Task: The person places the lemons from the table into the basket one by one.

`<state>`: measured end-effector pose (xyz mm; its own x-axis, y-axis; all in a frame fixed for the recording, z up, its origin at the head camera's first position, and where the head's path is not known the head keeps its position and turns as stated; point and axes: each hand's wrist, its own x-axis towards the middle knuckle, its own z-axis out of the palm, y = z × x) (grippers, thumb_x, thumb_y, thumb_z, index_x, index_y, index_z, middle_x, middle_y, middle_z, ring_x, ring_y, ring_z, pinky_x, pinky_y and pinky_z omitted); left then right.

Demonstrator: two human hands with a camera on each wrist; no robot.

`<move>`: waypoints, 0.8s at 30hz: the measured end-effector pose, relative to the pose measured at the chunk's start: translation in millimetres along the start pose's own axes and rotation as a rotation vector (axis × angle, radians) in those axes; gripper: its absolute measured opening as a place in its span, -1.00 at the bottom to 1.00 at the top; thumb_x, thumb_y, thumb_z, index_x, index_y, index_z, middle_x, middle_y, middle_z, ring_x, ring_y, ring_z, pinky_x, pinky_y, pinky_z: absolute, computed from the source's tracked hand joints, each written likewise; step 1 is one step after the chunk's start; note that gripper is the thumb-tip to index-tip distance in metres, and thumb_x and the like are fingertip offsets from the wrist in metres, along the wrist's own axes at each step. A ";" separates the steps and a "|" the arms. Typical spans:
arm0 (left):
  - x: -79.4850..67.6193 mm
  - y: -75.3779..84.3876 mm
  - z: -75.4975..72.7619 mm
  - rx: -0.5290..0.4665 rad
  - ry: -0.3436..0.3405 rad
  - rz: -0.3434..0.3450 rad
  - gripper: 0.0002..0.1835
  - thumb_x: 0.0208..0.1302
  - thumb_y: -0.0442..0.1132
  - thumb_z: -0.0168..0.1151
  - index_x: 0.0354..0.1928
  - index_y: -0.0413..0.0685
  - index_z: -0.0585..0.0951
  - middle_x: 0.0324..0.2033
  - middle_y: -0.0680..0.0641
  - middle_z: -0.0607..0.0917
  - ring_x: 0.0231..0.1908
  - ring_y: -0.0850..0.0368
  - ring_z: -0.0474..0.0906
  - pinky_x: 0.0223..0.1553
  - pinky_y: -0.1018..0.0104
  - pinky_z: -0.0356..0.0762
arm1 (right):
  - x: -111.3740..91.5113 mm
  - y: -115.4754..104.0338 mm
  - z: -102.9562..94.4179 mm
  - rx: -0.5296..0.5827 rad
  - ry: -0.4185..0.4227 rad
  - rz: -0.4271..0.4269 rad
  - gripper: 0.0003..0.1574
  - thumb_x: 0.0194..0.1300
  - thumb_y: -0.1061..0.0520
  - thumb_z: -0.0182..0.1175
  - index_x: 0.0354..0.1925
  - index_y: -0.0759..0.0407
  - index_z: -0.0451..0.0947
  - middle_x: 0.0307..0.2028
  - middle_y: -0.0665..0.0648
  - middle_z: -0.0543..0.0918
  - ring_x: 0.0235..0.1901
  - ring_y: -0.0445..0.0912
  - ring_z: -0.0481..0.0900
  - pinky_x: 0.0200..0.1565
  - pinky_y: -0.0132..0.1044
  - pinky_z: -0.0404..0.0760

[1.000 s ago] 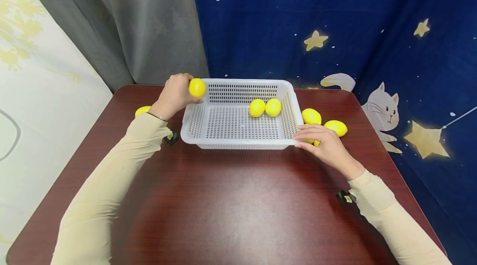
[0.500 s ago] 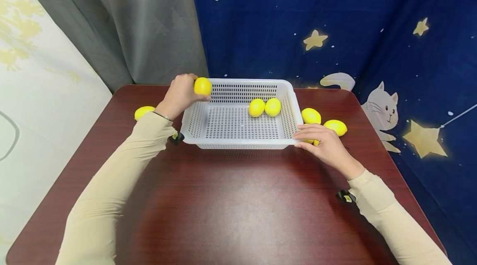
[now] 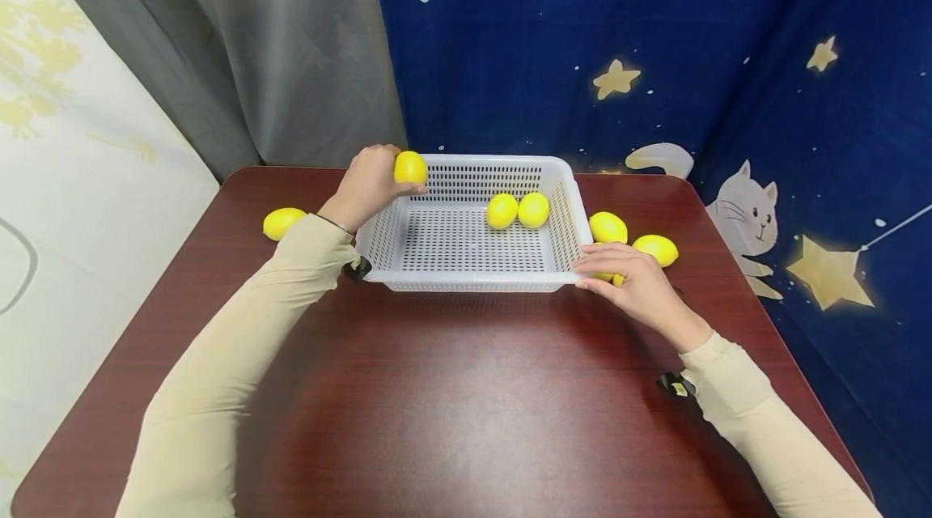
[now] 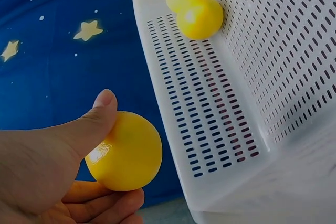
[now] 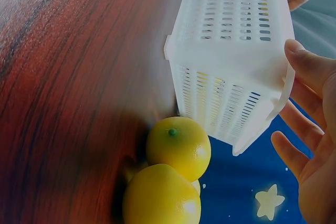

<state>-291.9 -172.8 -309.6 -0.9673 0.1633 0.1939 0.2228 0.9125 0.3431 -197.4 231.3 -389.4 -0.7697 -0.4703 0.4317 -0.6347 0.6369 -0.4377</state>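
Note:
My left hand grips a yellow lemon between thumb and fingers, over the left end of a white perforated plastic basket. In the left wrist view the held lemon is apart from the basket wall. Two lemons, one at left and one at right, lie side by side on the basket floor. With thumb and fingers, my right hand holds the basket's near right corner; the right wrist view shows the thumb against the rim.
Outside the basket's right end lie a lemon, another lemon and one mostly hidden behind the right hand. A single lemon lies left on the dark red wooden table. Blue and grey curtains hang behind.
My left hand has moved rightward with its lemon, from the basket's left edge to over its inside, uncovering the lemon at left. The right hand and basket have stayed still.

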 end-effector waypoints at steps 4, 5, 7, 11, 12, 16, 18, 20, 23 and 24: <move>3.0 4.6 3.9 0.014 -0.005 0.004 -0.36 0.09 0.03 0.49 0.00 -0.35 0.55 -0.19 -0.29 0.66 -0.24 -0.13 0.48 -0.17 0.09 0.50 | -0.1 1.0 0.3 0.007 0.002 -0.002 -0.58 -0.02 0.11 0.54 -0.10 -0.03 0.78 -0.05 0.04 0.79 0.13 -0.02 0.65 0.25 -0.69 0.23; 3.7 6.1 4.5 0.022 -0.004 0.009 -0.37 0.10 0.04 0.49 -0.01 -0.35 0.55 -0.20 -0.28 0.66 -0.24 -0.12 0.49 -0.18 0.09 0.50 | -0.1 1.2 0.3 0.007 0.002 -0.001 -0.58 -0.02 0.11 0.54 -0.10 -0.03 0.78 -0.05 0.04 0.79 0.13 -0.02 0.65 0.25 -0.69 0.24; 5.6 8.7 5.5 0.031 -0.007 0.013 -0.37 0.11 0.05 0.48 -0.01 -0.35 0.55 -0.21 -0.28 0.66 -0.25 -0.12 0.49 -0.20 0.10 0.49 | 0.0 1.3 0.2 0.006 0.002 -0.001 -0.58 -0.02 0.10 0.54 -0.10 -0.03 0.78 -0.05 0.04 0.79 0.13 -0.02 0.65 0.25 -0.68 0.24; 10.4 12.9 7.9 0.041 -0.012 0.019 -0.37 0.12 0.08 0.47 -0.03 -0.34 0.55 -0.22 -0.27 0.66 -0.26 -0.10 0.49 -0.22 0.12 0.48 | 0.2 0.6 -0.1 0.005 0.001 -0.002 -0.57 -0.02 0.10 0.55 -0.10 -0.03 0.78 -0.05 0.04 0.79 0.13 -0.02 0.65 0.25 -0.68 0.25; 11.6 13.6 8.7 0.038 -0.014 0.017 -0.38 0.12 0.08 0.46 -0.03 -0.33 0.56 -0.22 -0.26 0.66 -0.26 -0.10 0.48 -0.21 0.12 0.47 | 0.2 0.4 -0.2 0.007 0.002 -0.003 -0.57 -0.03 0.11 0.55 -0.10 -0.03 0.78 -0.05 0.04 0.79 0.13 -0.02 0.65 0.25 -0.69 0.24; 14.9 16.8 10.6 0.035 -0.023 0.012 -0.38 0.12 0.08 0.46 -0.03 -0.32 0.56 -0.22 -0.25 0.65 -0.26 -0.09 0.49 -0.21 0.12 0.49 | 0.1 0.0 -0.2 0.009 0.002 0.000 -0.57 -0.02 0.11 0.55 -0.10 -0.04 0.77 -0.05 0.04 0.79 0.13 -0.03 0.65 0.25 -0.68 0.26; 16.0 18.4 10.8 0.033 -0.028 0.007 -0.38 0.12 0.09 0.46 -0.04 -0.31 0.56 -0.22 -0.24 0.66 -0.27 -0.08 0.50 -0.21 0.13 0.50 | 0.1 0.0 -0.2 0.010 0.002 0.001 -0.57 -0.02 0.11 0.55 -0.10 -0.05 0.77 -0.05 0.04 0.79 0.13 -0.03 0.65 0.26 -0.67 0.26; 16.9 19.7 10.9 0.034 -0.030 0.001 -0.39 0.12 0.10 0.46 -0.05 -0.31 0.56 -0.24 -0.24 0.66 -0.28 -0.08 0.50 -0.23 0.14 0.50 | 0.1 -0.1 -0.2 0.009 0.002 0.000 -0.57 -0.02 0.11 0.54 -0.09 -0.05 0.77 -0.05 0.05 0.79 0.13 -0.03 0.65 0.25 -0.66 0.27; 18.8 21.0 11.6 0.036 -0.036 -0.007 -0.39 0.12 0.11 0.45 -0.06 -0.30 0.55 -0.25 -0.24 0.65 -0.29 -0.07 0.50 -0.25 0.16 0.49 | 0.0 0.0 -0.2 0.010 0.002 0.003 -0.57 -0.02 0.11 0.54 -0.09 -0.04 0.77 -0.04 0.05 0.78 0.13 -0.02 0.64 0.25 -0.66 0.27; 19.4 21.5 12.1 0.038 -0.038 -0.010 -0.39 0.12 0.11 0.45 -0.06 -0.30 0.56 -0.25 -0.23 0.65 -0.29 -0.06 0.50 -0.25 0.16 0.49 | -0.1 0.0 -0.2 0.011 0.002 0.005 -0.57 -0.02 0.11 0.54 -0.09 -0.03 0.77 -0.04 0.06 0.78 0.13 -0.02 0.64 0.25 -0.67 0.26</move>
<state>-307.3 -145.5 -309.6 -0.9735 0.1680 0.1551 0.2094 0.9276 0.3094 -197.3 231.5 -389.4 -0.7725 -0.4663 0.4311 -0.6319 0.6325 -0.4480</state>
